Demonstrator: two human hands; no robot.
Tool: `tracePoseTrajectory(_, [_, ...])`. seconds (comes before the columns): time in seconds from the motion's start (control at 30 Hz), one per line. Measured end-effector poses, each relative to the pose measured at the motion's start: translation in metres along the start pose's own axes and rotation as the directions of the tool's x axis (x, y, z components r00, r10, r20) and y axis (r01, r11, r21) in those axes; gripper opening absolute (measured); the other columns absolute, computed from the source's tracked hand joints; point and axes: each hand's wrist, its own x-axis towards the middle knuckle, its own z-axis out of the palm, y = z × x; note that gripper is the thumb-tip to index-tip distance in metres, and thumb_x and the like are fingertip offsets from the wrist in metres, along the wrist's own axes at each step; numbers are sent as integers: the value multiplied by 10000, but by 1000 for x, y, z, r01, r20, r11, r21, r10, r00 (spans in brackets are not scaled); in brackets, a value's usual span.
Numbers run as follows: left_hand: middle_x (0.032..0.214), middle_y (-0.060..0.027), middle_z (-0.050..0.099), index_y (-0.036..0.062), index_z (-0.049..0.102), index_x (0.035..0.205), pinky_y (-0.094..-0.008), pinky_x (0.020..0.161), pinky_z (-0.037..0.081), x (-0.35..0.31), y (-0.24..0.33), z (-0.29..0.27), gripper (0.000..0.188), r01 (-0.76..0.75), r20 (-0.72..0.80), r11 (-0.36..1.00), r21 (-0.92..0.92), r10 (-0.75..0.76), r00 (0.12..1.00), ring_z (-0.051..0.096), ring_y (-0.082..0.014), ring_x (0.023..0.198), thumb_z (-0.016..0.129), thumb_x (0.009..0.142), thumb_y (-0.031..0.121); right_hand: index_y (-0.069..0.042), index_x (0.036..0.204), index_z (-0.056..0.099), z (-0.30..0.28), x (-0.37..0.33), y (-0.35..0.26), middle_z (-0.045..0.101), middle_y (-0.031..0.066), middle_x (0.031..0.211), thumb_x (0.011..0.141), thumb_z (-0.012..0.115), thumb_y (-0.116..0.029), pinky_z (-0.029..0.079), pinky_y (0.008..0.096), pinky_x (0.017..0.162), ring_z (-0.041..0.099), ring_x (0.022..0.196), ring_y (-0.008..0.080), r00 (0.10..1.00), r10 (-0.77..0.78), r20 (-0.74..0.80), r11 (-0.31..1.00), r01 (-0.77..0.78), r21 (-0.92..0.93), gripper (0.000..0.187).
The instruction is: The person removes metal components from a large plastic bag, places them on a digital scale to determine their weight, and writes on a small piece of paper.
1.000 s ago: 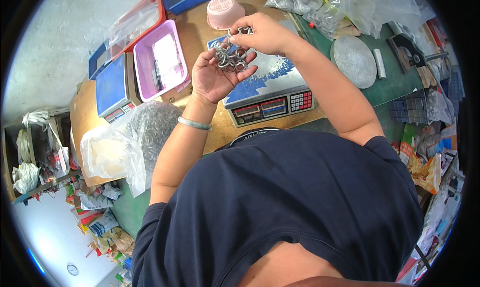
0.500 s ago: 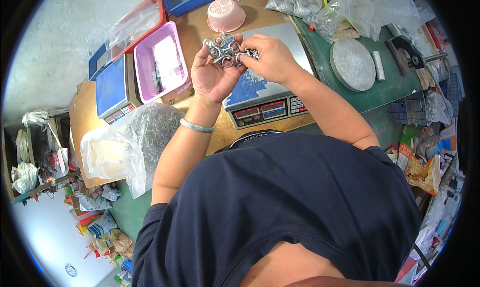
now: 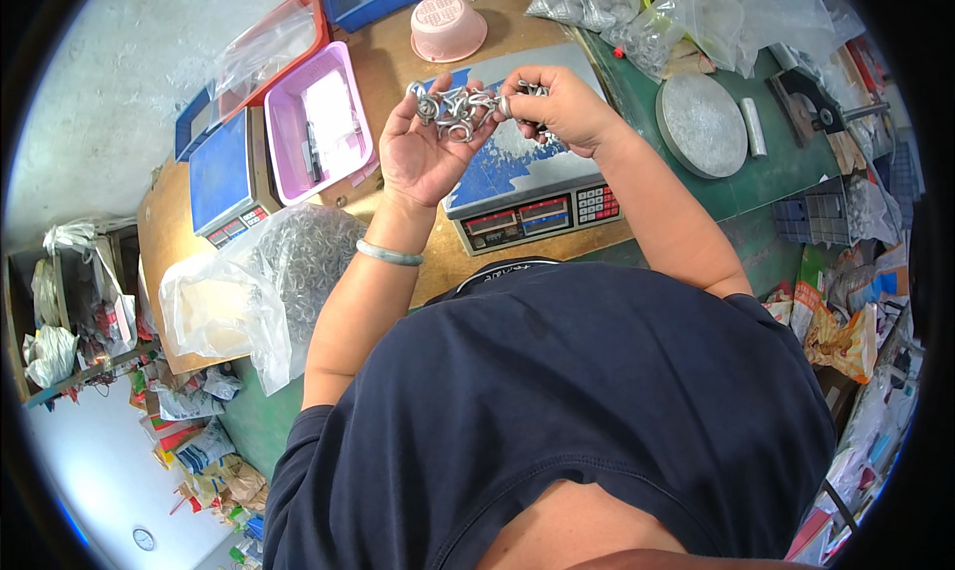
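Note:
A pile of silvery metal rings (image 3: 456, 112) lies in my left hand (image 3: 423, 162), which is cupped palm up with its fingers curled around them. Close beside it, my right hand (image 3: 569, 107) pinches at the pile's right edge, and more metal rings (image 3: 533, 91) show among its curled fingers. Both hands are above a weighing scale (image 3: 547, 217) with a worn blue and grey top. Left of my left forearm, a clear plastic bag (image 3: 310, 257) holds many similar metal rings.
A purple basket (image 3: 364, 122) with a dark pen stands left, beside a second blue-topped scale (image 3: 221, 172). An upturned pink bowl (image 3: 448, 31) is at the back. On the right are a round grey disc (image 3: 701, 125), a metal cylinder (image 3: 753, 129) and plastic bags (image 3: 736, 23).
My right hand has moved slightly right, away from my left palm, and rings now show between its fingers. Fewer rings seem to lie in my left hand.

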Motion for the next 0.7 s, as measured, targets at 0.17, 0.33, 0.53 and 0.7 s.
tracePoseTrajectory(0.17, [1110, -197, 494, 32, 456, 1110, -470, 876, 415, -1, -1, -1, 327, 61, -76, 988, 140, -51, 996, 504, -355, 1005, 462, 830, 200, -37, 833, 548, -3, 2, 1, 566, 41, 680, 737, 566, -81, 349, 192, 432, 464, 509, 55, 1000, 15, -10, 1000, -15, 0, 107])
tracePoseTrajectory(0.33, [1038, -153, 526, 39, 431, 1102, -376, 786, 490, -1, -2, -5, 308, 75, -127, 966, 249, -45, 991, 545, -298, 951, 486, 799, 49, -29, 848, 545, -1, 2, -1, 573, 59, 681, 719, 549, -69, 348, 190, 431, 459, 504, 64, 998, 59, -17, 998, -59, -9, 134])
tracePoseTrajectory(0.53, [992, -136, 531, 38, 419, 1071, -342, 752, 499, 2, -5, -4, 310, -75, -170, 936, 345, 140, 975, 551, -243, 871, 499, 777, -16, -19, 886, 557, -2, 0, -4, 570, 60, 678, 704, 519, -56, 351, 184, 431, 450, 497, 59, 980, 201, 8, 980, -201, -3, 190])
tracePoseTrajectory(0.7, [997, -130, 531, 40, 422, 1060, -341, 751, 495, 3, -6, 0, 296, -74, -180, 925, 373, 151, 972, 546, -229, 859, 510, 781, -2, -28, 1007, 562, -4, 0, 7, 571, 51, 687, 710, 520, -63, 338, 184, 425, 446, 490, 59, 996, 49, 80, 998, -53, 46, 302])
